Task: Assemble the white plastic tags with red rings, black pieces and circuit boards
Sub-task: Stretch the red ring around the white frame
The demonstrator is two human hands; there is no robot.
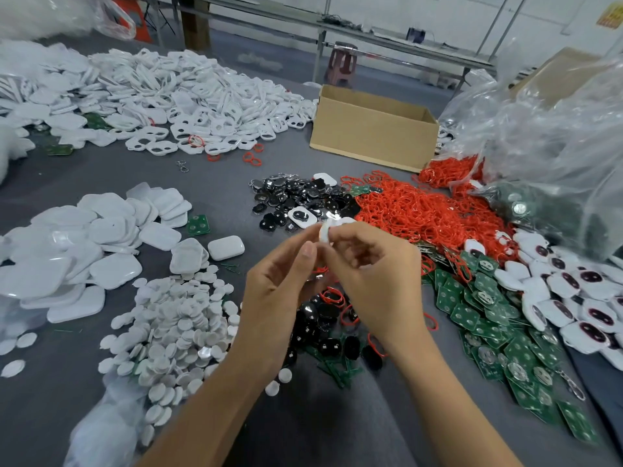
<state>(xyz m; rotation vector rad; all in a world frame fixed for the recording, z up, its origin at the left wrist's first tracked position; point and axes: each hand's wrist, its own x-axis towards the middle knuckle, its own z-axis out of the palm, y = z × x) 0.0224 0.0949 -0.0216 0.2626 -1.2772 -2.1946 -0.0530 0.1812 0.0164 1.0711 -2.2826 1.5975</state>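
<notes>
Pinching a white tag (pixel 324 231) edge-on betw. thumb & forefinger: right hand (pixel 377 267), held up over the grey table (pixel 209 173), centre of view. Left hand (pixel 276 284) just beside, fingers curled, thumb tip close under the tag; blurred, so can't tell if gripping anything. Bit of red visible betw. the two palms, unclear what.

Directly below hands: loose black pieces (pixel 323 335) w/ a few red rings (pixel 332 295) on top. Beyond hands: second black heap (pixel 293 197), touching big red-ring pile (pixel 421 214) on its right. Right of wrists: green circuit boards (pixel 488 318) fanned out, some w/ round metal discs. Further right: white tags w/ dark centres (pixel 586 298), piled near table edge.

Left side: small white round caps (pixel 175 318) in a heap. Beyond them smooth white shells (pixel 77 254), stacked & overlapping. One closed white case (pixel 226 247) lying apart betw. shells & black heap.

Containers: cardboard box (pixel 371 129), flaps open, upright at back centre; inside not visible from here. Clear plastic bag (pixel 546 123) slumped at right, just beside box; red rings lying at its mouth, green boards & a metal disc seen through its lower part. Far back left: wide heap of white frames w/ cut-outs (pixel 175 92), a couple of red rings near its front edge.
</notes>
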